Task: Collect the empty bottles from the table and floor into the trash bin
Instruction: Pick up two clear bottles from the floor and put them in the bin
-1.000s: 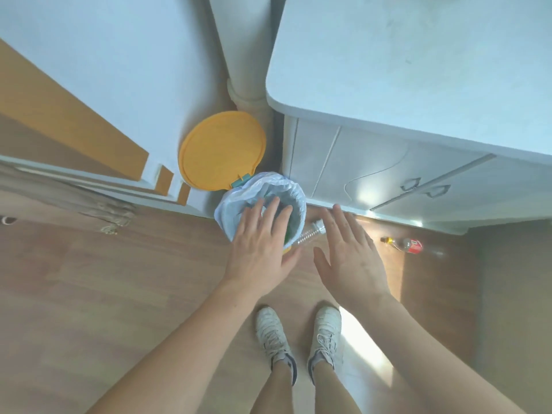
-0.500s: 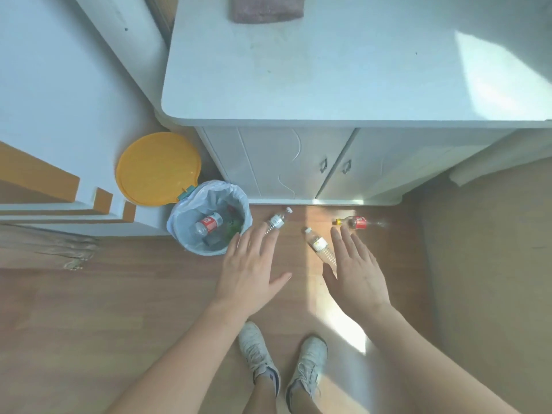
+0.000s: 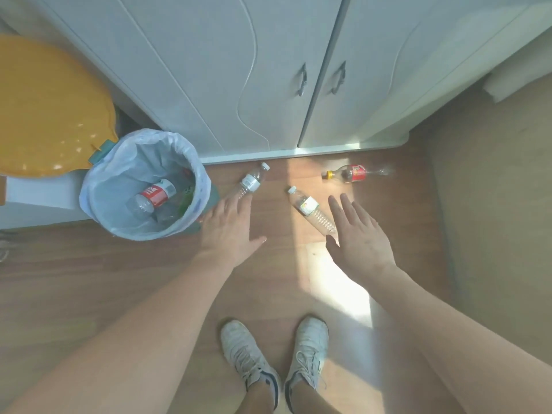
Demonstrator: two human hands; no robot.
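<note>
clear bottle (image 3: 312, 211) just beside right hand (image 3: 360, 240) fingers (image 3: 343, 209)

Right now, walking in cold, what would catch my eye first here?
Probably the big orange lid standing open at the left, over a bag-lined trash bin with a red-labelled bottle inside. Next, three bottles on the wooden floor by the white cabinet: two clear ones and a cola bottle. Both open hands, left hand and right hand, reach toward them.
</note>
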